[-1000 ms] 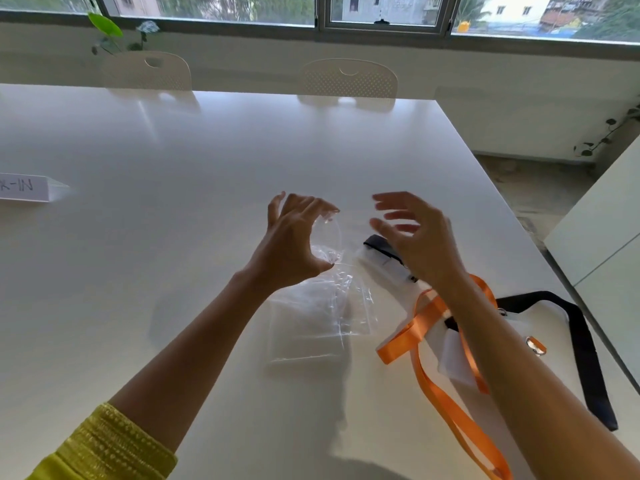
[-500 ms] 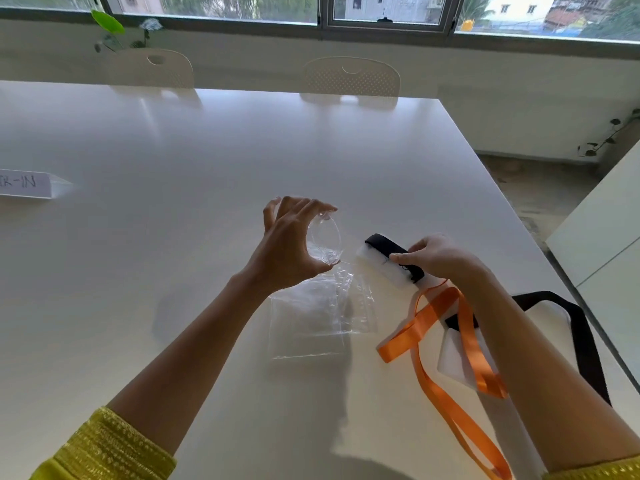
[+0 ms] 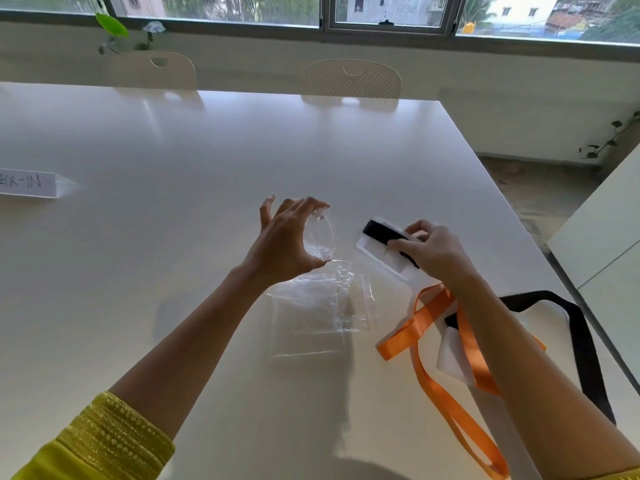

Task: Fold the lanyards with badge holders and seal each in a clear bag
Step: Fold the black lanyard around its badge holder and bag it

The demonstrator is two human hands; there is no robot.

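Observation:
My left hand (image 3: 284,242) holds a clear bag (image 3: 322,237) above the table, its mouth spread open toward the right. My right hand (image 3: 434,251) grips a folded black lanyard with a white badge holder (image 3: 382,245), lifted just right of the bag's mouth. Several more clear bags (image 3: 318,310) lie flat on the table under my left wrist. An orange lanyard (image 3: 433,348) with a badge holder (image 3: 453,358) lies loose under my right forearm. Another black lanyard (image 3: 581,341) loops at the right.
The white table (image 3: 173,254) ends close on the right, past the black lanyard. A white name card (image 3: 31,184) stands at the far left. Two chairs (image 3: 349,79) sit at the far edge under the window. A white cabinet (image 3: 609,244) stands right.
My right hand came down from open in the air, closed on the folded black lanyard and lifted it toward the bag. My left hand kept the bag open.

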